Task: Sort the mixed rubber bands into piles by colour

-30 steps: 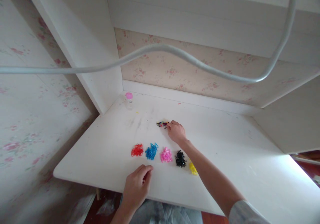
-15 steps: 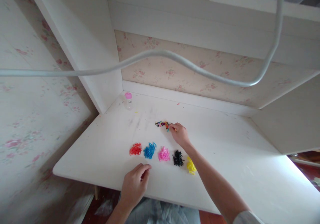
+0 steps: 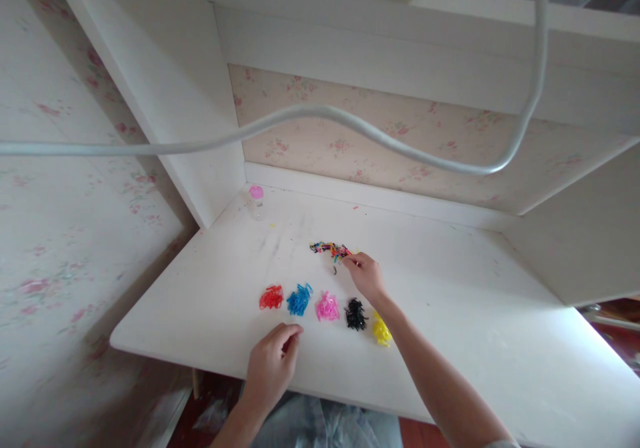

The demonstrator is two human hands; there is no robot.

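On the white desk [image 3: 465, 315] lie five small sorted heaps in a row: red [image 3: 271, 297], blue [image 3: 299, 299], pink [image 3: 327, 307], black [image 3: 355, 314] and yellow [image 3: 381, 330]. Behind them sits a mixed heap of coloured bits [image 3: 330, 249]. My right hand [image 3: 366, 276] reaches to the mixed heap's right end, fingers pinched together at it; what they hold is too small to name. My left hand [image 3: 271, 367] rests near the front edge below the blue heap, fingers curled loosely, nothing visible in them.
A small clear bottle with a pink cap [image 3: 257, 201] stands at the desk's back left corner. A white cable [image 3: 320, 115] hangs across the view close to the camera. A white side panel and floral wallpaper enclose the desk.
My right hand has drawn slightly right and toward me along the mixed heap, spreading a few bits out. My left hand has barely moved.
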